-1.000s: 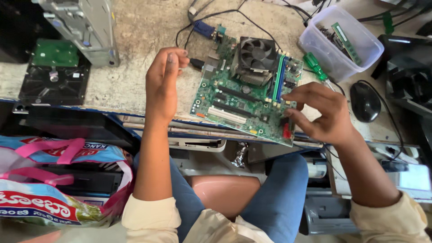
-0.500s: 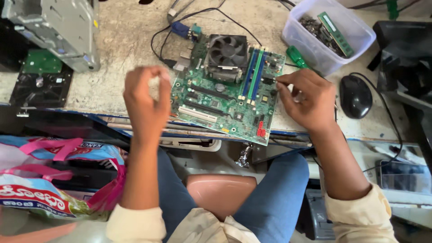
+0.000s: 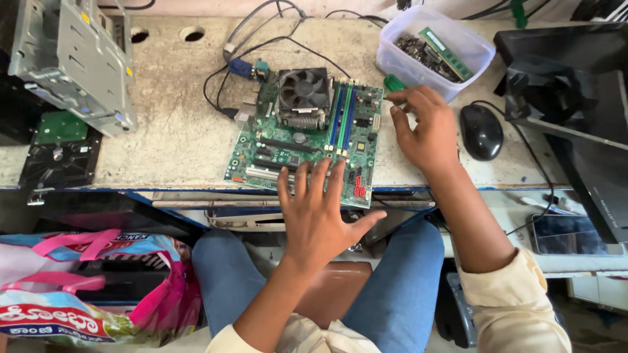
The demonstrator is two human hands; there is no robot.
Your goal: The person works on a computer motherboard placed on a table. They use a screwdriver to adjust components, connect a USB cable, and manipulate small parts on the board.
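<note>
While spread left-hand fingers (image 3: 318, 175) over motherboard (image 3: 307, 134), right-hand fingers (image 3: 409, 98) pinching green stick (image 3: 394, 83).

Printed plastic carry bag (image 3: 78, 287), bottom left below the bench edge: pink handles, blue and white panels, red band with white lettering. Clear plastic tub (image 3: 451, 49), top right on the bench, rectangular, holds dark parts and a green strip. Dark flat phone-like screen (image 3: 569, 234), lower right shelf, unlit. Yellow stickers on grey metal cage (image 3: 72, 59), top left.
</note>
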